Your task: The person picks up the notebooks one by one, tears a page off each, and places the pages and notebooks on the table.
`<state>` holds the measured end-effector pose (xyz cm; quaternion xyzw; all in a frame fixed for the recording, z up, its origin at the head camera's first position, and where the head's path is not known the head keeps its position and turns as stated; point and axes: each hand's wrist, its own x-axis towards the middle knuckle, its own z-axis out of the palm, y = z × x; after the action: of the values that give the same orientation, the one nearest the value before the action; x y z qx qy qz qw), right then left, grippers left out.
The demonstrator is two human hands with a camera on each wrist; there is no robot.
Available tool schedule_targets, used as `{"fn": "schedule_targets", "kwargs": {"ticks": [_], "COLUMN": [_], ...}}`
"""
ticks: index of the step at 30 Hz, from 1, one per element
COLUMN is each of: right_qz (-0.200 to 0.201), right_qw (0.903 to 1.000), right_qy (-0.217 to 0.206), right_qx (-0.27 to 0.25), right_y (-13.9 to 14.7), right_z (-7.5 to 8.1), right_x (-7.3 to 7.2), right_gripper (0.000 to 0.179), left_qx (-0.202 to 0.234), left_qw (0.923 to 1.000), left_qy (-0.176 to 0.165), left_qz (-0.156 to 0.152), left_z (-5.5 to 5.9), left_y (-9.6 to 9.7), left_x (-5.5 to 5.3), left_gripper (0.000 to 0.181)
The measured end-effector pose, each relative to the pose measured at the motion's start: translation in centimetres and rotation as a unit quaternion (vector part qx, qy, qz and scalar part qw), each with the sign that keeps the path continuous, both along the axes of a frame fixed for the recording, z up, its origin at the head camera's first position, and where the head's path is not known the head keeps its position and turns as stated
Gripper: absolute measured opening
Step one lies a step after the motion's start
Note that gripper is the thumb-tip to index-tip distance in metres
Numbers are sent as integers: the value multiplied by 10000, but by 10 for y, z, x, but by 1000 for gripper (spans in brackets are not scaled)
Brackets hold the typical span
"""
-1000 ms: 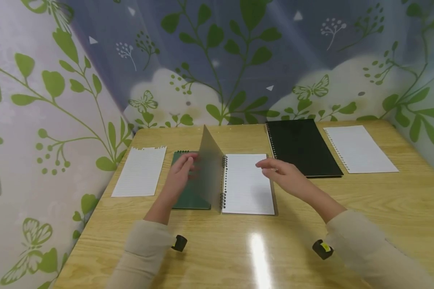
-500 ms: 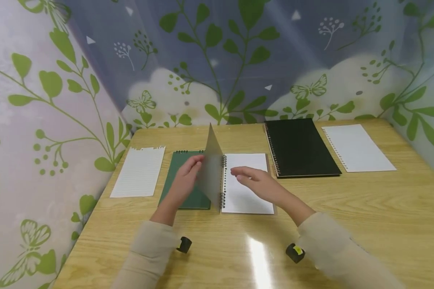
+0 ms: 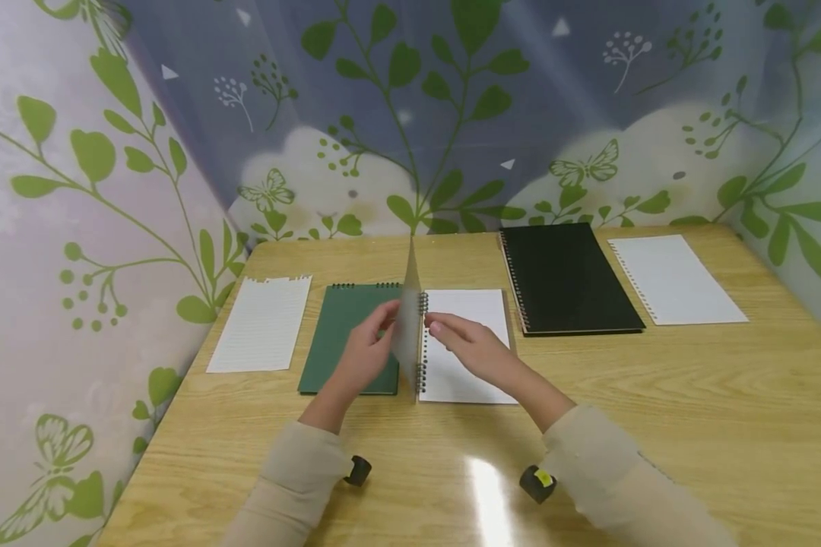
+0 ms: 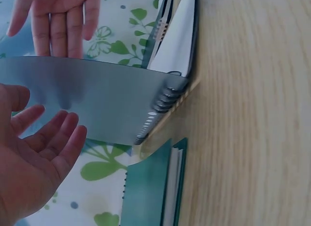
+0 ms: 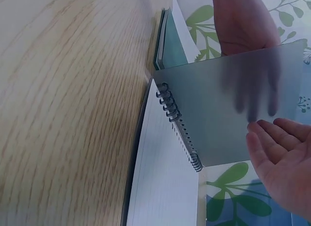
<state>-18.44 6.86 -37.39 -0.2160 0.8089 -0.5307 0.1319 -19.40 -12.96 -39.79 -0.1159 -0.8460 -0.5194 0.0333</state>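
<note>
A spiral notebook lies at the middle of the table, its white lined page (image 3: pixel 461 384) facing up. Its translucent grey cover (image 3: pixel 407 346) stands almost upright from the coil binding. On the left side of that cover is my left hand (image 3: pixel 364 355), fingers loosely bent and fingertips near the sheet in the left wrist view. My right hand (image 3: pixel 477 351) hovers over the page, its fingertips close to the cover's other face. In the right wrist view the left fingers show blurred through the cover (image 5: pixel 209 104), and the right hand (image 5: pixel 286 160) has its palm turned up.
A green top-bound notebook (image 3: pixel 342 323) lies beside the cover, partly under my left hand. Farther left is a torn lined sheet (image 3: pixel 261 327). At the back right lie a large black spiral notebook (image 3: pixel 568 281) and a loose white sheet (image 3: pixel 677 281). Patterned walls border the table.
The cover has swung from a leftward lean to nearly upright. My left hand moved right with it, and my right hand moved left across the page toward it.
</note>
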Motion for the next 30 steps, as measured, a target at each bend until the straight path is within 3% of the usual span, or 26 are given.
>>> {"fn": "schedule_targets", "kwargs": {"ticks": [14, 21, 30], "right_qz": [-285, -793, -1541], "right_qw": [9988, 9943, 9857], "right_qy": [-331, -600, -598], "right_qx": [-235, -378, -314], "right_y": [-2, -2, 5], "right_z": [4, 6, 1], "right_x": [2, 1, -2], "right_gripper": [50, 58, 59], "left_qx": [-306, -339, -916], "left_qw": [9963, 9947, 9876], "left_qy": [-56, -272, -234], "left_qz": [-802, -928, -1250], "left_z": [-16, -24, -33], "left_y": [12, 14, 16], "left_x": [5, 6, 7], "left_gripper": [45, 49, 53]}}
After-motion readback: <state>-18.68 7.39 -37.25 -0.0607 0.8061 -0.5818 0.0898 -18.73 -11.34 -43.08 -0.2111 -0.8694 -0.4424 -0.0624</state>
